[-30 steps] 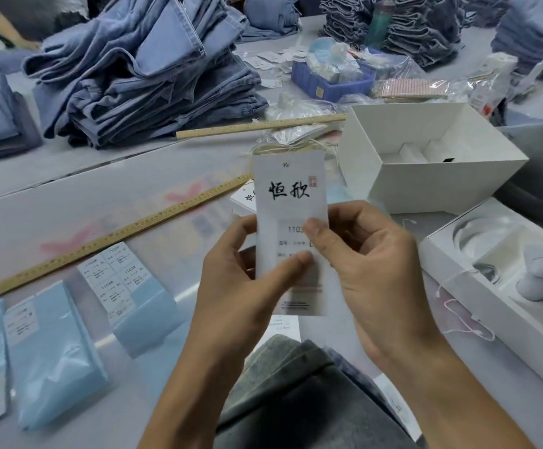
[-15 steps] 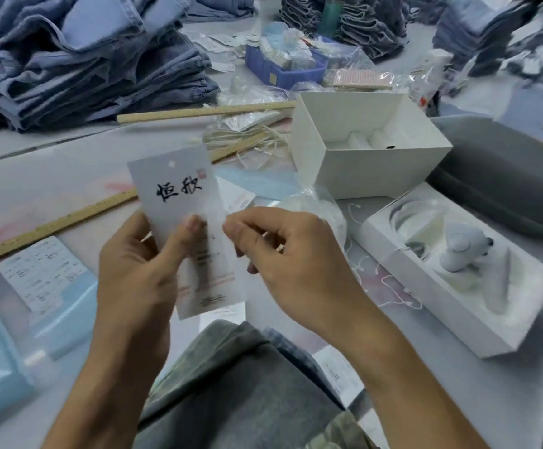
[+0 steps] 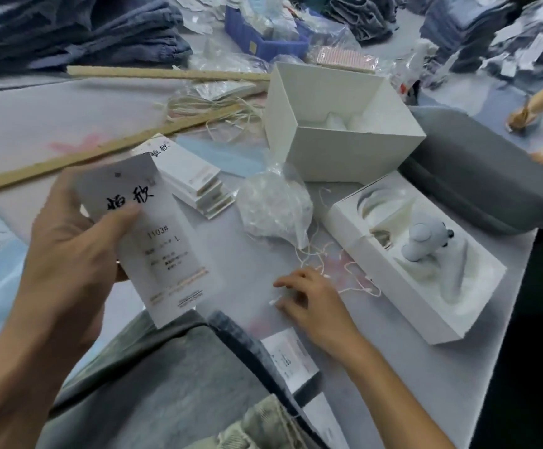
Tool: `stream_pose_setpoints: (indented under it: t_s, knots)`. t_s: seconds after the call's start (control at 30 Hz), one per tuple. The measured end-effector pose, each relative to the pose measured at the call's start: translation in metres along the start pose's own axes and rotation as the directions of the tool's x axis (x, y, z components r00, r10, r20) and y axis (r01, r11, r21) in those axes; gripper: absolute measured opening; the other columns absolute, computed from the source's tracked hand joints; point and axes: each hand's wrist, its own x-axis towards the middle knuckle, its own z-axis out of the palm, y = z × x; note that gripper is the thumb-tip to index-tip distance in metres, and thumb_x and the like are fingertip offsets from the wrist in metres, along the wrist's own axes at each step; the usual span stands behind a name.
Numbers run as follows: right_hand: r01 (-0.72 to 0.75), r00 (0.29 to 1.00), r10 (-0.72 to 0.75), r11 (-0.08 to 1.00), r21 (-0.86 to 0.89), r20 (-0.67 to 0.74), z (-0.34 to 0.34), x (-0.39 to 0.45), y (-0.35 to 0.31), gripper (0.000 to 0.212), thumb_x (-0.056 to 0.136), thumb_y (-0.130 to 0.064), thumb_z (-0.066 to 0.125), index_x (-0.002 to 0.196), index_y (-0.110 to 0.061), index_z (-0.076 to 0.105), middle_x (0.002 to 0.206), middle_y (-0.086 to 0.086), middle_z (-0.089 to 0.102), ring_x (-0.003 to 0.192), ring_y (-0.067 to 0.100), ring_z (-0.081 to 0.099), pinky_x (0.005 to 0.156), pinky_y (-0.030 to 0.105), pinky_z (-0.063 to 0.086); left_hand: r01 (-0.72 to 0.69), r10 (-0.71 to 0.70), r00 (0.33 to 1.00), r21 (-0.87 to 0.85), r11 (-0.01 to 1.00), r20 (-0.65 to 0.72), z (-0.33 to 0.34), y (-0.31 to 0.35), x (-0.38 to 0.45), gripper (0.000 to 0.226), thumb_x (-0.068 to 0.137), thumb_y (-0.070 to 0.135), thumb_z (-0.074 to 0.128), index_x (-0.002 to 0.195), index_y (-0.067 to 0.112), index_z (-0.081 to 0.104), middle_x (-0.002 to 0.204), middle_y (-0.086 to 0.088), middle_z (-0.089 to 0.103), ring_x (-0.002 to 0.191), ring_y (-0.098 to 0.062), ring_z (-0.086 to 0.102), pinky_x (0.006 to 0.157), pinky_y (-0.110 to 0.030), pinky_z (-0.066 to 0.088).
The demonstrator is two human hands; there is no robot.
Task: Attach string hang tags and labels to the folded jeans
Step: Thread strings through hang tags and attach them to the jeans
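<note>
Left hand (image 3: 63, 251) fingers grasp hang tag (image 3: 153, 241), thumb across its face; right hand (image 3: 312, 299) fingers released, tips on bench (image 3: 393, 367) beside loose strings (image 3: 338, 264).

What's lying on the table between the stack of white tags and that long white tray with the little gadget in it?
In the head view, a crumpled clear plastic bag lies between the stack of tags and the tray, with loose strings trailing from it.
</note>
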Motion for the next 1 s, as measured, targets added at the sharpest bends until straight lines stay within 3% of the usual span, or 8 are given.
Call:
stream_pose_setpoints:
  t_s: [0.17, 0.33, 0.43, 0.5, 0.57, 0.7, 0.9, 1.0]
  knots:
    - [0.035, 0.997, -0.028, 0.994, -0.103, 0.066, 0.002, 0.003, -0.004, 0.008, 0.094, -0.012, 0.067, 0.09, -0.019, 0.067, 0.098, -0.01, 0.054, 0.088, 0.007, 0.056, 0.081, 0.028, 0.047, -0.046, 0.048, 0.996, -0.021, 0.999, 0.081, 0.006, 0.014, -0.009, 0.038, 0.102, 0.015, 0.055, 0.094, 0.049, 0.069, 0.088, 0.015, 0.075, 0.067, -0.006, 0.071, 0.044, -0.029, 0.056]
    - [0.152, 0.98, -0.113, 0.956, -0.252, 0.163, -0.019, -0.032, 0.008, 0.008, 0.094, -0.017, 0.062, 0.091, -0.023, 0.06, 0.094, -0.016, 0.054, 0.09, 0.006, 0.051, 0.082, 0.029, 0.046, -0.016, 0.018, 0.993, -0.022, 1.0, 0.118, 0.003, 0.016, -0.009, 0.044, 0.101, 0.01, 0.055, 0.089, 0.049, 0.072, 0.09, 0.012, 0.077, 0.07, -0.008, 0.073, 0.046, -0.03, 0.057]
    - [0.052, 0.998, -0.044, 0.976, -0.213, 0.045, -0.041, -0.062, 0.024, 0.008, 0.092, -0.026, 0.065, 0.089, -0.033, 0.062, 0.092, -0.017, 0.062, 0.089, 0.008, 0.058, 0.077, 0.017, 0.042, -0.003, 0.008, 0.993, -0.044, 0.999, 0.12, -0.001, 0.015, -0.006, 0.041, 0.101, 0.012, 0.057, 0.092, 0.049, 0.072, 0.096, 0.009, 0.077, 0.077, -0.012, 0.074, 0.05, -0.028, 0.057]
    - [-0.07, 0.975, 0.049, 0.993, -0.091, -0.215, -0.044, -0.065, 0.029, 0.011, 0.091, -0.022, 0.069, 0.086, -0.032, 0.065, 0.091, -0.013, 0.066, 0.083, 0.012, 0.061, 0.07, 0.012, 0.04, 0.012, -0.004, 0.993, -0.067, 0.998, 0.121, -0.002, 0.016, -0.007, 0.038, 0.099, 0.011, 0.059, 0.093, 0.046, 0.072, 0.096, 0.007, 0.078, 0.077, -0.014, 0.075, 0.052, -0.027, 0.058]
    - [-0.178, 0.897, 0.147, 0.983, -0.036, -0.418, -0.042, -0.049, 0.033, 0.015, 0.088, -0.016, 0.072, 0.084, -0.029, 0.066, 0.083, -0.01, 0.065, 0.077, 0.012, 0.06, 0.066, 0.012, 0.04, 0.018, -0.008, 0.991, -0.068, 0.998, 0.135, -0.001, 0.017, -0.008, 0.038, 0.098, 0.008, 0.061, 0.093, 0.043, 0.072, 0.093, 0.005, 0.079, 0.075, -0.015, 0.076, 0.052, -0.027, 0.058]
    - [-0.331, 0.882, 0.297, 0.943, -0.032, -0.365, -0.029, -0.006, 0.037, 0.011, 0.086, -0.025, 0.077, 0.093, -0.022, 0.068, 0.085, -0.005, 0.063, 0.076, 0.015, 0.059, 0.074, 0.031, 0.047, 0.02, -0.012, 0.99, -0.063, 0.998, 0.137, -0.001, 0.018, -0.009, 0.037, 0.097, 0.007, 0.062, 0.092, 0.042, 0.071, 0.094, 0.005, 0.079, 0.077, -0.015, 0.076, 0.052, -0.025, 0.058]
    - [-0.22, 0.918, 0.192, 0.975, -0.042, -0.346, -0.018, 0.02, 0.034, 0.011, 0.085, -0.013, 0.077, 0.089, -0.021, 0.07, 0.083, -0.005, 0.059, 0.074, 0.012, 0.056, 0.073, 0.02, 0.038, 0.028, -0.021, 0.992, -0.054, 0.998, 0.126, -0.001, 0.022, -0.01, 0.04, 0.097, 0.007, 0.062, 0.091, 0.045, 0.073, 0.092, 0.006, 0.079, 0.076, -0.013, 0.075, 0.053, -0.03, 0.06]
    - [-0.197, 0.917, 0.155, 0.977, -0.079, -0.366, -0.019, 0.025, 0.033, 0.011, 0.083, -0.006, 0.077, 0.082, -0.016, 0.072, 0.079, -0.007, 0.057, 0.071, 0.013, 0.053, 0.069, 0.02, 0.034, 0.04, -0.035, 0.994, -0.044, 0.998, 0.106, -0.001, 0.024, -0.012, 0.037, 0.097, 0.007, 0.062, 0.092, 0.042, 0.073, 0.09, 0.005, 0.078, 0.077, -0.015, 0.074, 0.064, -0.046, 0.062]
